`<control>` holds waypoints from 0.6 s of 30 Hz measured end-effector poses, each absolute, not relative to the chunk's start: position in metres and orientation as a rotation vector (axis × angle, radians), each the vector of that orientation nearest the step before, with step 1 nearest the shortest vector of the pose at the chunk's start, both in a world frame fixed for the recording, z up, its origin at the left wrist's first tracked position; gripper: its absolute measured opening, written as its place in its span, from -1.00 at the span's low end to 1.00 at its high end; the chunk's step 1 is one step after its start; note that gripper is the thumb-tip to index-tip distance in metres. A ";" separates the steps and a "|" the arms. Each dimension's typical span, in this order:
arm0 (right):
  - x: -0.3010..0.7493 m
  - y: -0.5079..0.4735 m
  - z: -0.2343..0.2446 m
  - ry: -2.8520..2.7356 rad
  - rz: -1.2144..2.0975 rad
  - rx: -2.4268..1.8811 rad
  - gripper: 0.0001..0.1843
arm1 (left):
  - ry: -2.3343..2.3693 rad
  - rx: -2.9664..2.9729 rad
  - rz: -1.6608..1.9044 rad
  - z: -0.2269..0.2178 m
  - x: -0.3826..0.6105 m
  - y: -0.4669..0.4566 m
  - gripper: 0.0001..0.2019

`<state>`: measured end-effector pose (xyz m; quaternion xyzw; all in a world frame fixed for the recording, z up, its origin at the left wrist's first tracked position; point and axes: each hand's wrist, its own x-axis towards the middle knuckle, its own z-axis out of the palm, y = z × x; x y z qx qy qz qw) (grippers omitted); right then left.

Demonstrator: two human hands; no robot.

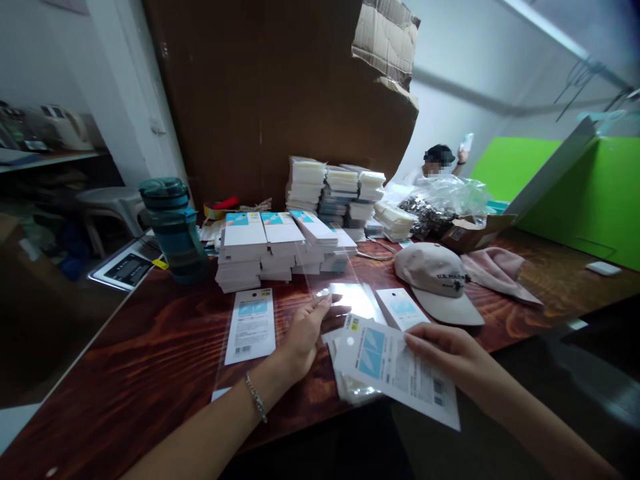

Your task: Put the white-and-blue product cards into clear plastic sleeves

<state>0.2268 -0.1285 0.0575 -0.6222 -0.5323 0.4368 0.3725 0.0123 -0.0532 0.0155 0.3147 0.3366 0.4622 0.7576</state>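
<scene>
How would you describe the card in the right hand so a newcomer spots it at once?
On the reddish-brown table, look to the near edge, where the right hand reaches in. That hand holds a white printed card with a blue panel and a barcode. Unlike the similar card lying on the table to its left, it is hand-held and slanted.

Silver-coloured chain-link bracelet (255,398) around the left wrist (273,383), two bare, sleeveless-looking forearms (210,427), slender ungloved fingers (321,308)

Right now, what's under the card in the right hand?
Past the lower left edge of the card, a pale plastic-wrapped stack shows; the card covers the rest.
</scene>
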 end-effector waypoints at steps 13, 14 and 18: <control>0.219 -0.111 0.039 -1.121 1.064 -1.577 -0.55 | 0.482 0.855 0.848 0.021 0.016 -0.065 -0.68; 0.217 -0.112 0.038 -1.107 1.051 -1.565 -0.56 | 0.462 0.863 0.844 0.021 0.016 -0.065 -0.66; 0.213 -0.115 0.038 -1.080 1.090 -1.533 -0.58 | 0.467 0.799 0.871 0.019 0.015 -0.062 -0.64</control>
